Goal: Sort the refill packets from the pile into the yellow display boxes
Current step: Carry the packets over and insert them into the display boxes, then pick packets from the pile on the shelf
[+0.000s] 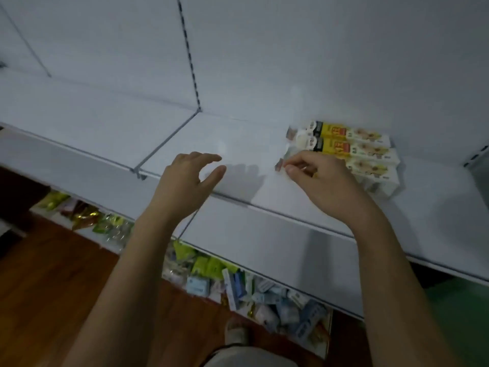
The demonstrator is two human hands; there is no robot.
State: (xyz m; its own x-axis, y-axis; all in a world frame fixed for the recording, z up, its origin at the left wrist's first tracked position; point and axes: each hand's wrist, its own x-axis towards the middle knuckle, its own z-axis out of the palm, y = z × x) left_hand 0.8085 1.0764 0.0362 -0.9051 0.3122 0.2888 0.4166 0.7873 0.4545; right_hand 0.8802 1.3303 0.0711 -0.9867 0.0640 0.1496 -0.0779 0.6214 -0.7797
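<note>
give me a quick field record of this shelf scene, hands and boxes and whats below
view: head camera, looking down at a white shelf
left hand: open, fingers spread above the shelf, holding nothing
right hand: fingers curled at the near end of the boxes, pinching something small; too blurred to identify
yellow display boxes: long yellow and white boxes lying side by side at the right rear of the shelf
lower shelf: mixed packets, green, blue and white, in a loose pile
floor: wood boards; a shoe below the pile
</note>
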